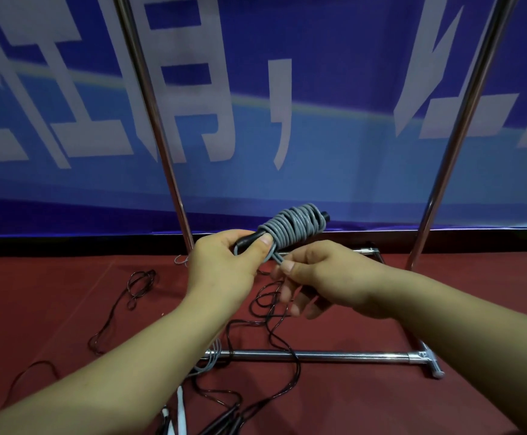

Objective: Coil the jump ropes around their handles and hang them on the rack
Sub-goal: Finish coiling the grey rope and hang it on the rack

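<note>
A red floor runs to a blue banner with white characters. The chrome rack stands ahead, nothing hung on what shows. Loose black ropes tangle across its base bar. Left hand grips the handles wound with grey rope; right hand fingers pinch its loose end.

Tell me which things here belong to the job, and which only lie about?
Job: grey rope coiled on its black handles, left hand, right hand, rack, black ropes on the floor.
Lying about: blue banner, red floor.
</note>
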Demonstrator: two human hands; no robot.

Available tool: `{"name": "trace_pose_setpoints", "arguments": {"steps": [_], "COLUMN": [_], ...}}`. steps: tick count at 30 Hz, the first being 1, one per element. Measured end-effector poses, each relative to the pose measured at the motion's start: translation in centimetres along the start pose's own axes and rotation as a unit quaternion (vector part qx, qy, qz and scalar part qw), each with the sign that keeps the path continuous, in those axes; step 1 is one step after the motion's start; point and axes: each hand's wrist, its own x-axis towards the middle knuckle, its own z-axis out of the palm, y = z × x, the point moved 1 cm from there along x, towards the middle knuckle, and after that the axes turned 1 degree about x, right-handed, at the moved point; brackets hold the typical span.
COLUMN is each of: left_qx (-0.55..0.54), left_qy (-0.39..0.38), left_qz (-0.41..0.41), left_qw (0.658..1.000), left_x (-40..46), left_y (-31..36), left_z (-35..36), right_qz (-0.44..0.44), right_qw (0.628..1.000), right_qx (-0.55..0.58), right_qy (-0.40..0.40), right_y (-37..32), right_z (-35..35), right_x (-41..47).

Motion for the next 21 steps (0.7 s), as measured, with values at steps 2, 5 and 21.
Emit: {"name": "trace_pose_setpoints", "arguments": {"steps": [2,5,21], "left_qx": [0.001,0.0,0.07], "left_qy": [0.005,0.011,0.021], "left_qz": [0.003,0.008,0.024], "left_qw": [1.0,1.0,0.997], "left_x": [0.0,0.1,0.5], "left_y": [0.0,0.1,-0.9], "left_z": [0.1,0.2,-0.2], "right_qz": [-0.003,-0.03,-0.01], "right_qw": [1.0,0.998,0.992], "right_qx": [-0.009,-0.034,-0.113], "right_qy": [0.017,0.045,0.051], "right_y": [0.1,0.0,-0.9], "right_z": [-0.3,-0.6,-0.5], "right_x": [0.1,0.2,-0.6]}}
